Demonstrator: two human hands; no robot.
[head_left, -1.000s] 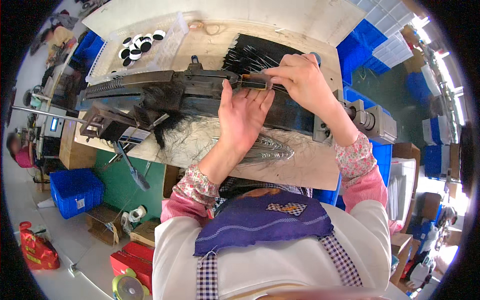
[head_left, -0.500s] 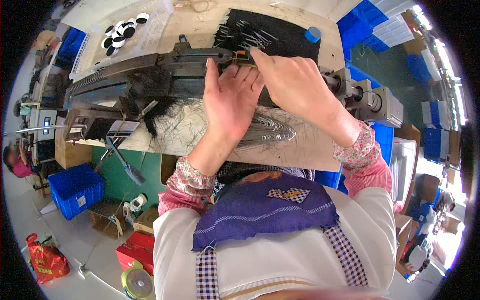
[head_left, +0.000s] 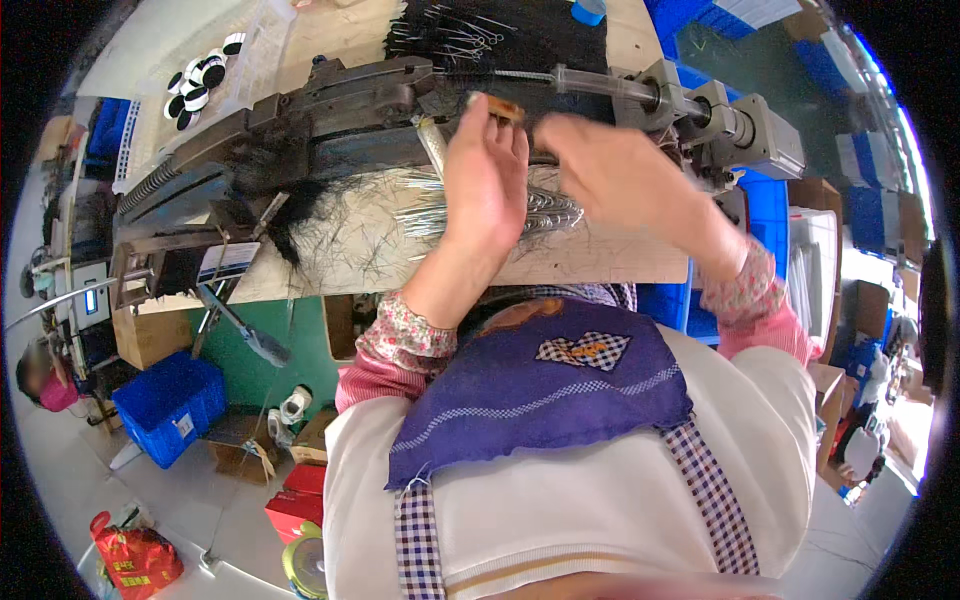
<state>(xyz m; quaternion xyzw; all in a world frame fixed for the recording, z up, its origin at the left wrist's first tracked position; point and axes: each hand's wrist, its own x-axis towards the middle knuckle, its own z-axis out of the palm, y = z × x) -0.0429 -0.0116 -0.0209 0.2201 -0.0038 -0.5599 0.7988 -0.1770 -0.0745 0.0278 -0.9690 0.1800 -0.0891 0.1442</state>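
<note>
My left hand [head_left: 486, 190] is raised in front of the bench machine [head_left: 350, 110], palm toward me, its fingers pointing away. A small brown block [head_left: 505, 108] sits at its fingertips, seemingly pinched there; the fingers partly hide it. A silvery, tape-like bar [head_left: 432, 146] slants down from the machine beside the thumb. My right hand [head_left: 630, 175] is to the right, smeared by motion, so its fingers do not read clearly. Below both hands lies a bundle of thin metal wires [head_left: 553, 210]. A twisted wire [head_left: 510, 73] runs along the machine into a clear tube [head_left: 600, 84].
Looped wire pieces [head_left: 470, 38] lie on a black cloth [head_left: 560, 52] behind the machine, near a blue cap [head_left: 588, 11]. A clear crate [head_left: 262, 60] with black-and-white round pieces [head_left: 198, 90] stands far left. Loose dark bristles [head_left: 350, 230] litter the bench. A blue bin [head_left: 170, 405] stands on the floor.
My left hand has drawn away from the machine's clamp with the brown block at its fingertips. My right hand has moved right, away from the left. The view has shifted slightly.
</note>
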